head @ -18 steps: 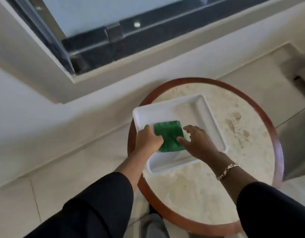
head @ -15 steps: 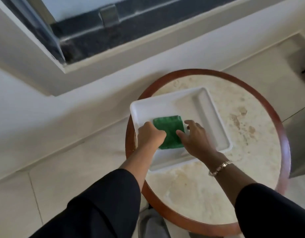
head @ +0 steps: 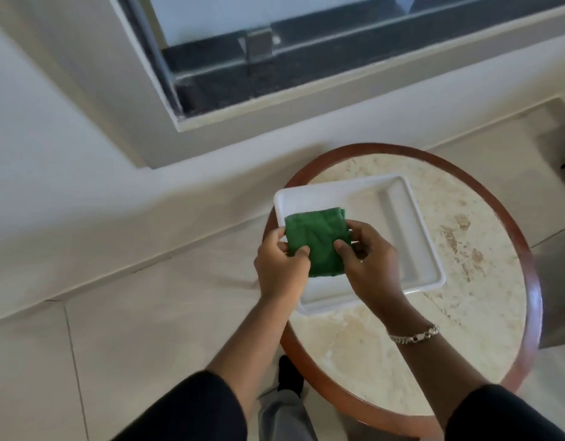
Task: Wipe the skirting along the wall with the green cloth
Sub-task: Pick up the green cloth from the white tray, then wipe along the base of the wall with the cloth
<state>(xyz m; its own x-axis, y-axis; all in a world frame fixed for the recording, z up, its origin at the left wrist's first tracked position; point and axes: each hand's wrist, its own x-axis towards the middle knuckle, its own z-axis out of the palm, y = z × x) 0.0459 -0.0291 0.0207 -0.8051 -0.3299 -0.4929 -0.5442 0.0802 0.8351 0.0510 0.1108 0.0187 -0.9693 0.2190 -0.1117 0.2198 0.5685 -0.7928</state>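
Green cloth [head: 316, 241], folded into a square, is held between both hands above the white tray [head: 414, 249]. The left hand [head: 282, 265] pinches its left edge, thumb on top and fingers closed under it. The right hand [head: 368, 262] grips the right edge the same way. The tray sits on a round table [head: 465, 313] near the wall, where the pale skirting [head: 147, 230] meets the floor.
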